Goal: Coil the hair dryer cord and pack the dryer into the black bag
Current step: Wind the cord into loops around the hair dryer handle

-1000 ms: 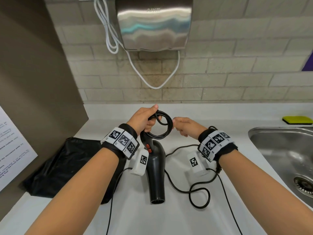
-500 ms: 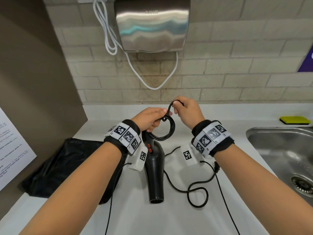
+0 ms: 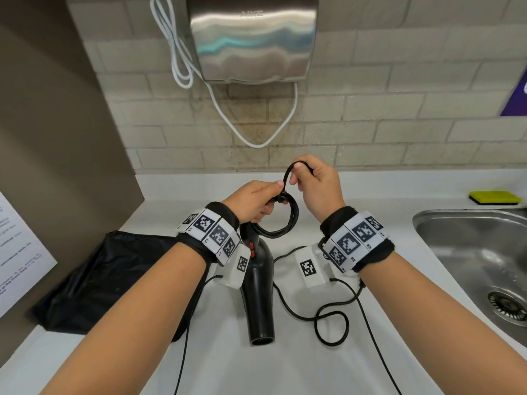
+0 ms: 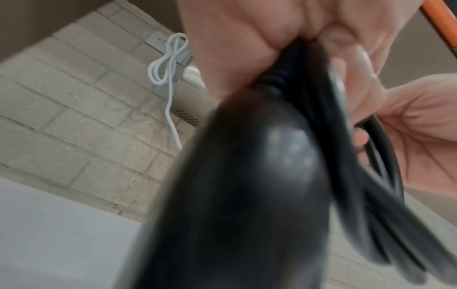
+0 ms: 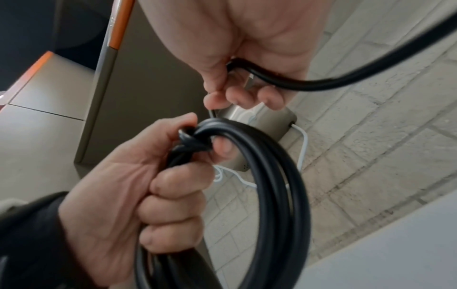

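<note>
A black hair dryer [image 3: 261, 292] lies on the white counter [image 3: 256, 372], nozzle toward me, handle end raised under my left hand [image 3: 253, 202]. That hand grips a small coil of the black cord [image 3: 286, 223] at the handle top; the coil [image 5: 277, 195] shows as several loops in the right wrist view. My right hand [image 3: 312, 185] pinches a fresh loop of cord just above the coil. Loose cord [image 3: 330, 323] trails in a loop on the counter to the right. The black bag [image 3: 108, 280] lies flat at the left. The left wrist view is filled by the blurred dryer body [image 4: 235, 215].
A steel sink [image 3: 482, 260] is at the right, with a yellow sponge [image 3: 494, 197] behind it. A metal hand dryer [image 3: 251, 38] with a white cable [image 3: 182, 52] hangs on the tiled wall. A brown panel [image 3: 57, 124] with a paper sheet stands at the left.
My right hand has come up and left from beside the coil, bringing a new loop of cord over to the left hand. The loose cord on the counter has shortened slightly.
</note>
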A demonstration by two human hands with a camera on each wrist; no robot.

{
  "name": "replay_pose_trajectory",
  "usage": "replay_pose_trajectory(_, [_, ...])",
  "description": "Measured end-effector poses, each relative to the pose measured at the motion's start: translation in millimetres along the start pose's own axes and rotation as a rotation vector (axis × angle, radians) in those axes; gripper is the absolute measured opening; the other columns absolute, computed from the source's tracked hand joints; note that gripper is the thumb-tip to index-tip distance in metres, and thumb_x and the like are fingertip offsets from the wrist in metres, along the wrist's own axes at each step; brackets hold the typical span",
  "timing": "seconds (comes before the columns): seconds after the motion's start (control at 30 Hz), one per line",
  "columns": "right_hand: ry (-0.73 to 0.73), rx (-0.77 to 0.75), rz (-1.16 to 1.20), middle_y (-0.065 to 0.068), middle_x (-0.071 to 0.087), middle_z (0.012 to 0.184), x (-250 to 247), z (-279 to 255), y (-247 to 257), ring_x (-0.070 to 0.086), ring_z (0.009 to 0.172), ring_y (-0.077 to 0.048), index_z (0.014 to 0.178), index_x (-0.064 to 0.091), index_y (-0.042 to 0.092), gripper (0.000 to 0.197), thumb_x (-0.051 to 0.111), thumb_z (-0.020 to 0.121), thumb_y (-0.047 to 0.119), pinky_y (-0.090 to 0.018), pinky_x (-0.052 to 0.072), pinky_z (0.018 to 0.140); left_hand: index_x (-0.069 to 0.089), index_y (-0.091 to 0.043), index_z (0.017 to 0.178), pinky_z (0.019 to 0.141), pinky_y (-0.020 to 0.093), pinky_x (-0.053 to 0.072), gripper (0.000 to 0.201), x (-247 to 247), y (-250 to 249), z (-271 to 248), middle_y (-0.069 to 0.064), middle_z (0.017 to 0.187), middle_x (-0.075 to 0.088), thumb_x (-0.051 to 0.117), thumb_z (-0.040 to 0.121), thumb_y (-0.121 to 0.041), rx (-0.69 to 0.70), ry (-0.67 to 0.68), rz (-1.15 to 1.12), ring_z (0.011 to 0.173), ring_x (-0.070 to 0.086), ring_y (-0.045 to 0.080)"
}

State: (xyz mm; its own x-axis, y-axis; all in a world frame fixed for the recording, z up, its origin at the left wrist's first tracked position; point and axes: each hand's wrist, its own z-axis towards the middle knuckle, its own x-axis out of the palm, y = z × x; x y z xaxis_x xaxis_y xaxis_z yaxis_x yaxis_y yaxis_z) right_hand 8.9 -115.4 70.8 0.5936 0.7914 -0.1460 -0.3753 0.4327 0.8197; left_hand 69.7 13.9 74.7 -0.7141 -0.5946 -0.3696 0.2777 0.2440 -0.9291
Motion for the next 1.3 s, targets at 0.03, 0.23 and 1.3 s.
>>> replay_pose_trajectory(0.03, [-0.006,0.003,0.0,0.005,0.051,0.058,-0.5,0.2,0.6,0.043,0.05,0.0,0.063,0.052,0.019,0.032,0.045,0.09,0.004,-0.019,0.038,0.061,0.058,-0.011,0.076,0.04,0.019,0.017,0.045,-0.4,0.0,0.0,-0.011,0.039,0.029,0.03,0.101,-0.034,0.002,0.005,0.005,0.037,0.018,0.006])
replay_pose_trajectory(0.23, [0.034,-0.039,-0.025,0.004,0.052,0.058,-3.3,2.2,9.5,0.044,0.052,0.0,0.065,0.052,0.018,0.03,0.045,0.091,0.003,-0.017,0.037,0.061,0.058,-0.011,0.074,0.04,0.017,0.019,0.045,-0.2,3.9,0.4,-0.012,0.041,0.029,0.031,0.1,-0.035,0.018,-0.037,-0.022,0.037,0.02,0.005])
replay_pose_trajectory(1.3, [0.226,-0.005,-0.635,-0.01,0.064,0.089,-1.1,-58.2,-4.7,0.054,0.087,-0.029,0.09,0.062,0.007,0.017,0.05,0.091,0.02,-0.036,0.043,0.079,0.052,-0.011,0.068,0.037,0.016,0.026,0.035,13.8,4.6,3.7,-0.003,0.048,0.036,0.046,0.097,-0.03,0.041,-0.357,0.027,0.03,0.028,0.004])
